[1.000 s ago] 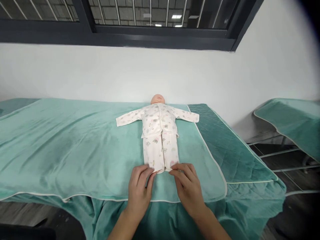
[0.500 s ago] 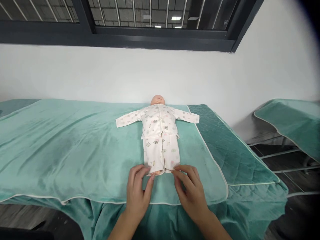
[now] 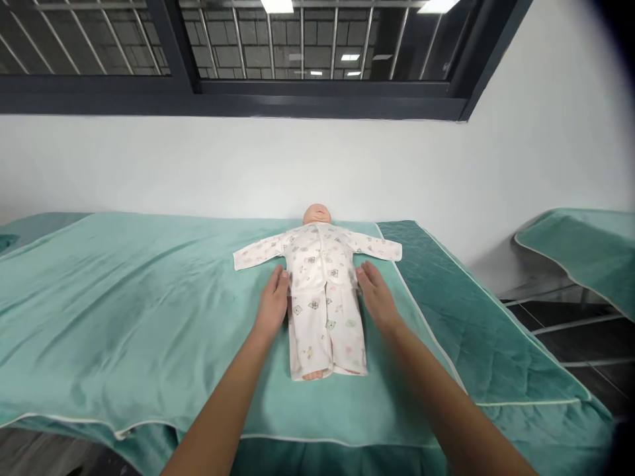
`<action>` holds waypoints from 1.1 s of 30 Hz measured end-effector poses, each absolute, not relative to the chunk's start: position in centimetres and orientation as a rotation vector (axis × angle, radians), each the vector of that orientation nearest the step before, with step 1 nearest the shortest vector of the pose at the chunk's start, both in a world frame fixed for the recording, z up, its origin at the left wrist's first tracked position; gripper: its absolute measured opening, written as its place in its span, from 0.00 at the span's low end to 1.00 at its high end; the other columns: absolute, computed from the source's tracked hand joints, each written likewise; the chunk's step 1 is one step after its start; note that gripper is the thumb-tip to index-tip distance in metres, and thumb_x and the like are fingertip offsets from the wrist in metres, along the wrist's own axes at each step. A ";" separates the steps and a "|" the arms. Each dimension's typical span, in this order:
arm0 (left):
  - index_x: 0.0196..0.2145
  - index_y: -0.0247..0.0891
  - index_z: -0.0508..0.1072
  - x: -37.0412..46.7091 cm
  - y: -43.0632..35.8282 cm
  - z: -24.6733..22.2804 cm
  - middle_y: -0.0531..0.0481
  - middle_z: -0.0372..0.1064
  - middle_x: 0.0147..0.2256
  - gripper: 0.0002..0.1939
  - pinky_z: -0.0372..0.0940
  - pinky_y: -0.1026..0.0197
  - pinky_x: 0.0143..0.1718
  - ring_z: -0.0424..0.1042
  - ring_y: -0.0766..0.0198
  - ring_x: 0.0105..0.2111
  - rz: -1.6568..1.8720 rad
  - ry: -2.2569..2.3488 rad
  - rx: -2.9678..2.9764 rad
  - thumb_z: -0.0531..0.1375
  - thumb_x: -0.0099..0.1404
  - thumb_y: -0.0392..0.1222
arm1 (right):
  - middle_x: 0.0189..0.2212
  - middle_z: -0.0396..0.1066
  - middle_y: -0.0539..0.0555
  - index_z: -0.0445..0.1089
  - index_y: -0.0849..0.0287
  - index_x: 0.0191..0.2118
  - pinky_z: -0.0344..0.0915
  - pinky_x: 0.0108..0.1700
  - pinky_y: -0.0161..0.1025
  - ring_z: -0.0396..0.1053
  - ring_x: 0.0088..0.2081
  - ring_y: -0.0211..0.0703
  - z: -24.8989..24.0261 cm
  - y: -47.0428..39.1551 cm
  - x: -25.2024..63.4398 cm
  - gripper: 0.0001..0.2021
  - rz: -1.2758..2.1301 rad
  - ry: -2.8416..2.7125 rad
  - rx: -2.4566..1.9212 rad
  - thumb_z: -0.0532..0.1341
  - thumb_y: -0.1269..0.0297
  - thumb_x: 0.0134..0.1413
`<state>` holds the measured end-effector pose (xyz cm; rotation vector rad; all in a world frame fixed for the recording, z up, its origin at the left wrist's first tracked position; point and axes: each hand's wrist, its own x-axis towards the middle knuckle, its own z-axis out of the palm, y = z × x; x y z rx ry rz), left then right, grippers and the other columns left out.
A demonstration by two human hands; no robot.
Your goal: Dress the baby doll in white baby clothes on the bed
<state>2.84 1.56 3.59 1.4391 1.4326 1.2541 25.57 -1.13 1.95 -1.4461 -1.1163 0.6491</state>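
Observation:
A baby doll (image 3: 316, 213) lies on its back, arms spread wide, head toward the wall. It wears a white patterned shirt (image 3: 317, 254) and matching trousers (image 3: 309, 330); a bit of its foot shows at one trouser cuff. My left hand (image 3: 272, 303) is at the left side of the doll's waist, fingers extended along the shirt hem. On the other side, my right hand (image 3: 378, 299) mirrors it, fingers stretched out beside the waist. Neither hand grips the doll; whether the inner fingers touch the cloth is hard to tell.
Under the doll, a light green blanket (image 3: 149, 330) with white edging covers most of the bed. Darker quilted green bedding (image 3: 446, 311) shows at right. Behind stands a white wall (image 3: 198, 165) below a dark-framed window (image 3: 297, 106). Another green-covered bed (image 3: 585, 244) is at far right.
Both hands have left the trouser cuffs and moved up to the doll's waist, one on each side. The view has tilted up slightly, so the doll appears lower.

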 end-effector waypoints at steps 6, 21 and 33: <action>0.52 0.43 0.74 2.8 -0.3 2.8 0.46 0.72 0.53 0.21 0.62 0.51 0.57 0.70 0.53 0.54 1.166 1.376 1.666 0.50 0.71 0.53 | 0.59 0.67 0.56 0.66 0.52 0.60 0.55 0.65 0.56 0.60 0.64 0.53 2.2 -3.9 23.2 0.23 0.752 -1.324 -1.317 0.54 0.51 0.65; 0.56 0.41 0.69 4.2 7.1 5.0 0.41 0.71 0.55 0.28 0.73 0.53 0.44 0.75 0.52 0.47 1.109 1.154 0.847 0.64 0.61 0.54 | 0.44 0.78 0.55 0.76 0.52 0.49 0.74 0.44 0.49 0.76 0.44 0.55 2.1 5.2 26.9 0.21 1.177 -0.916 -1.285 0.61 0.46 0.56; 0.47 0.37 0.77 5.7 10.6 5.3 0.40 0.74 0.51 0.24 0.70 0.60 0.45 0.74 0.54 0.48 1.215 0.970 0.783 0.71 0.54 0.47 | 0.42 0.78 0.53 0.77 0.50 0.47 0.69 0.39 0.44 0.74 0.41 0.53 3.3 7.1 26.8 0.18 1.217 -0.797 -1.123 0.63 0.49 0.53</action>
